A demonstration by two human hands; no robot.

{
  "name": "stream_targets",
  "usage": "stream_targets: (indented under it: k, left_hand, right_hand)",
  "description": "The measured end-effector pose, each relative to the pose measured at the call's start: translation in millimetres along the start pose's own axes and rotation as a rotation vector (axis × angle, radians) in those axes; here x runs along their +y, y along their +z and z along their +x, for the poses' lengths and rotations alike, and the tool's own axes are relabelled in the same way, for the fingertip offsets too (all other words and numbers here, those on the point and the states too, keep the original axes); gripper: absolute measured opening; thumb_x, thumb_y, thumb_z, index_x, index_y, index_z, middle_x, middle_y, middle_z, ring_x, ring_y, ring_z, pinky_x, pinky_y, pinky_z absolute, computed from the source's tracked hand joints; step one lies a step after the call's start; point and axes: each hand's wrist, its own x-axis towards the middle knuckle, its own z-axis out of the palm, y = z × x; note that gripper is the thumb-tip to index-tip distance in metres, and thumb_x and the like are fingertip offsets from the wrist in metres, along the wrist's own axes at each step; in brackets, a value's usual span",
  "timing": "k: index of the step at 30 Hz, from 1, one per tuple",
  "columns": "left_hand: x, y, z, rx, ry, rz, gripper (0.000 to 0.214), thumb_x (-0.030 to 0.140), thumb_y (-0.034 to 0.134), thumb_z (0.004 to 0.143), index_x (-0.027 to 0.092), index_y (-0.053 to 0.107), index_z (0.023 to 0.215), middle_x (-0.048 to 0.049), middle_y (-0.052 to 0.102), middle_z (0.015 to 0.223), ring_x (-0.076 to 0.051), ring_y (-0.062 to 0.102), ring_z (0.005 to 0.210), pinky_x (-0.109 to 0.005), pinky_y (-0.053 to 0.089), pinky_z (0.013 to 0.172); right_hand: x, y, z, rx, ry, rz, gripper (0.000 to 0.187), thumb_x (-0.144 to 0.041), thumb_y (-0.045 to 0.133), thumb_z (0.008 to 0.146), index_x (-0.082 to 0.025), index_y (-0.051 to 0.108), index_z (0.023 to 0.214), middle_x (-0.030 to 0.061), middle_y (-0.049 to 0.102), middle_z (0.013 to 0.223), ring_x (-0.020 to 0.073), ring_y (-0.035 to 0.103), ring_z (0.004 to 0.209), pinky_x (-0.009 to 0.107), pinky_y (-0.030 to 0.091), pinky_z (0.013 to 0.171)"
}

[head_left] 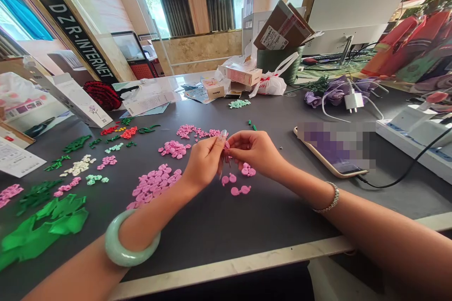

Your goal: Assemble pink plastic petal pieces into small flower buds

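The left hand and right hand meet above the grey tabletop, their fingers pinched closed on a small pink plastic piece. Loose pink pieces lie just below the fingers, and a pink heap sits left of them. Green leaf pieces lie farther left; a smartphone with a pixelated screen lies to the right.
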Motion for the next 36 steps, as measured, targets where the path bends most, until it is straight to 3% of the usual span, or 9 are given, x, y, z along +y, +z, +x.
stream_targets:
  k: [9,16,23,31,36]
  left_hand:
    - [-9.0,-5.6,8.3,-0.089,0.004,-0.029,0.042,0.031,0.033,0.091,0.015,0.048,0.055,-0.0012,0.057,0.050,-0.007,0.050,0.035,-0.018,0.037,0.039]
    - [-8.7,-3.0,6.9,-0.085,0.061,0.040,0.038,0.033,0.032,0.093,0.016,0.046,0.062,0.0011,0.057,0.054,-0.007,0.052,0.037,-0.019,0.038,0.042]
    - [-6.8,-3.2,2.7,-0.071,0.189,0.179,0.038,0.035,0.029,0.097,0.018,0.040,0.064,0.0039,0.053,0.053,-0.007,0.049,0.038,-0.018,0.038,0.043]
    - [-9.5,-22.0,8.7,-0.017,0.460,0.580,0.055,0.064,0.028,0.090,0.017,0.047,0.068,-0.0012,0.049,0.059,-0.012,0.040,0.049,-0.024,0.022,0.048]
    - [-12.6,-29.0,12.2,-0.014,0.732,1.024,0.051,0.047,0.019,0.098,0.015,0.052,0.073,-0.0028,0.050,0.058,-0.013,0.042,0.047,-0.026,0.017,0.045]
  right_hand:
    - [1.3,-3.0,0.1,0.079,-0.116,-0.159,0.019,-0.026,0.062,0.071,-0.010,0.065,0.082,0.0012,0.062,0.066,0.0061,0.054,0.045,0.016,0.042,0.041]
    - [3.5,-4.8,1.4,0.074,-0.054,-0.102,0.022,-0.027,0.062,0.071,-0.010,0.066,0.083,0.0001,0.061,0.061,0.0070,0.056,0.044,0.015,0.042,0.039]
    - [-0.7,-4.7,2.6,0.039,0.066,0.058,0.021,-0.029,0.066,0.067,-0.009,0.063,0.073,-0.0018,0.058,0.053,0.0067,0.054,0.042,0.014,0.039,0.035]
    - [-2.3,-4.8,3.6,0.000,0.177,0.262,0.023,-0.030,0.071,0.065,-0.010,0.059,0.063,-0.0052,0.048,0.041,0.0010,0.036,0.030,0.012,0.025,0.030]
    - [-1.7,-5.0,3.7,-0.033,0.208,0.308,0.025,-0.029,0.074,0.063,-0.011,0.057,0.059,-0.0055,0.047,0.041,0.0002,0.034,0.031,0.013,0.024,0.031]
